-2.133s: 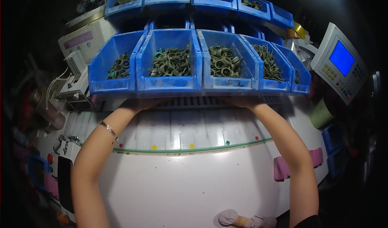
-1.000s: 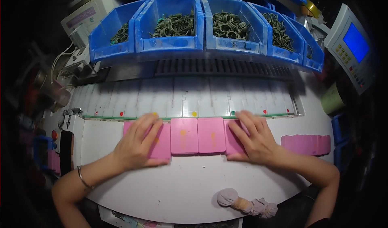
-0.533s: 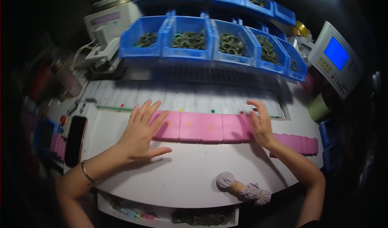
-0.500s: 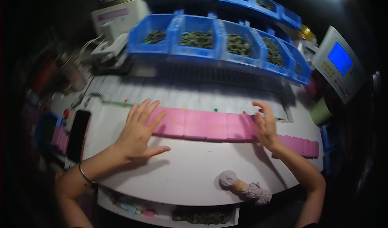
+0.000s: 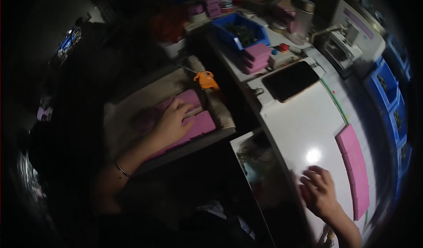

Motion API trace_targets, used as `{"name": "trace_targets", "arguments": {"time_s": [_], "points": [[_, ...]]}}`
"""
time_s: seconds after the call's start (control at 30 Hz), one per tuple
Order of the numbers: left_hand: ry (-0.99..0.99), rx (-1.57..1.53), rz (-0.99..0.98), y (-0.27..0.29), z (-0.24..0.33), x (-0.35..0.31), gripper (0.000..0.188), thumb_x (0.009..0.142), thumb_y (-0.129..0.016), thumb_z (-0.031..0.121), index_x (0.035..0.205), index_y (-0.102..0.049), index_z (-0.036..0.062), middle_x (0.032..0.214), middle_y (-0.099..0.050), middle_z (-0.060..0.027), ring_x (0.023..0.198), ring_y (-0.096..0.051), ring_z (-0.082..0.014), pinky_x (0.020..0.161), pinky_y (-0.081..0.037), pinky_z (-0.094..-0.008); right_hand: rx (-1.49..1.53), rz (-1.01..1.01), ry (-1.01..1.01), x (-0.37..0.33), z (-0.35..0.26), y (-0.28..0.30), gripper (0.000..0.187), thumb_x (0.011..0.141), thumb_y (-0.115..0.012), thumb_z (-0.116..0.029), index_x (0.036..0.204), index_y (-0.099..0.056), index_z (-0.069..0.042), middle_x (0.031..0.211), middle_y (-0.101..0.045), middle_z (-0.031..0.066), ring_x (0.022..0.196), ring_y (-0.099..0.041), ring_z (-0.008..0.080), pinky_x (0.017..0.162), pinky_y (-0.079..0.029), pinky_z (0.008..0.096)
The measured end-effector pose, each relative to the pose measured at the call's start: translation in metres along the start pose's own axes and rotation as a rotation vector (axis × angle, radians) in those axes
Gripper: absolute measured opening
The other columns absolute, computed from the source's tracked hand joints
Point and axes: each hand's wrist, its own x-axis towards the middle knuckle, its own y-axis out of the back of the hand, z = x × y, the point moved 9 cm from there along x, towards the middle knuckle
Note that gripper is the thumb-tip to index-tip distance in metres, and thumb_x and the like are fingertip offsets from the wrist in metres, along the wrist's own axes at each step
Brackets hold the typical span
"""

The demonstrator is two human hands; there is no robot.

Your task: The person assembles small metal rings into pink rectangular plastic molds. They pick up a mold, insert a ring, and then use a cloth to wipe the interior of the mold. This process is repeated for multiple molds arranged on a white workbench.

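Reaching with left hand (image 5: 172, 124) among pink rectangular blocks (image 5: 205, 121) at nine o'clock, with unclear grip; hovering with right hand (image 5: 324, 197) at four o'clock above desk (image 5: 299, 135), with loosely open fingers.

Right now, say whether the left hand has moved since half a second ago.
Yes. Judged against the white table, the left hand went leftward, from the row of pink blocks to the box beyond the table's left edge.

Passing room lies between the black phone (image 5: 291, 80) and pink blocks (image 5: 354, 171); the dim drawer (image 5: 243, 137) probably obstructs the tableside gap.
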Motion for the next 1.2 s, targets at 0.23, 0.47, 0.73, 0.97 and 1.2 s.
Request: {"name": "trace_targets", "arguments": {"time_s": [0.23, 0.47, 0.73, 0.97, 1.2], "points": [[0.126, 0.343, -0.261, -0.093, -0.059, -0.037, 0.086, 0.072, -0.073, 0.034, 0.132, -0.03, -0.0103, 0.125, -0.037, -0.0272, 0.112, -0.04, -0.0388, 0.094, -0.034, -0.0475, 0.134, -0.309, 0.206, 0.15, -0.049, -0.138, 0.042, 0.081, -0.051, -0.015, 0.121, -0.047, -0.003, 0.12, -0.051, 0.0125, 0.107, -0.05, 0.0274, 0.091, -0.042, 0.0351], [0.073, 0.209, -0.286, -0.092, -0.065, -0.031, 0.09, 0.065, -0.078, 0.029, 0.13, -0.03, -0.0117, 0.12, -0.041, -0.0228, 0.112, -0.041, -0.0353, 0.097, -0.031, -0.045, 0.093, -0.524, -0.019, 0.228, -0.048, -0.249, 0.061, 0.082, -0.053, -0.024, 0.138, -0.032, -0.01, 0.138, -0.032, 0.0165, 0.115, -0.043, 0.0382, 0.099, -0.038, 0.0394], [-0.056, 0.145, 0.103, -0.04, -0.04, -0.026, 0.074, 0.056, -0.077, 0.026, 0.117, -0.047, -0.0049, 0.108, -0.046, -0.0176, 0.1, -0.047, -0.0341, 0.082, -0.039, -0.0448, -0.123, -0.15, -0.079, 0.24, -0.066, -0.226, 0.053, 0.076, -0.056, -0.022, 0.127, -0.044, -0.019, 0.127, -0.039, 0.0166, 0.103, -0.045, 0.037, 0.069, -0.049, 0.0459], [-0.489, 0.129, 0.214, 0.029, 0.119, 0.002, 0.053, 0.074, -0.06, 0.026, 0.117, -0.052, -0.0023, 0.1, -0.053, -0.0181, 0.082, -0.053, -0.0354, 0.073, -0.041, -0.0449, -0.274, 0.144, -0.349, 0.148, -0.042, -0.036, 0.05, 0.078, -0.052, -0.018, 0.127, -0.046, -0.014, 0.122, -0.044, 0.0203, 0.101, -0.047, 0.0372, 0.066, -0.049, 0.0397], [-1.105, -0.201, -0.126, -0.076, 0.319, 0.038, 0.081, 0.058, -0.079, 0.032, 0.121, -0.045, -0.0043, 0.103, -0.05, -0.0159, 0.097, -0.049, -0.0306, 0.083, -0.039, -0.039, -0.139, 0.17, -0.931, -0.053, 0.047, 0.034, 0.075, 0.065, -0.066, -0.007, 0.133, -0.035, -0.011, 0.127, -0.037, 0.0227, 0.108, -0.041, 0.0428, 0.085, -0.045, 0.0477]]}}
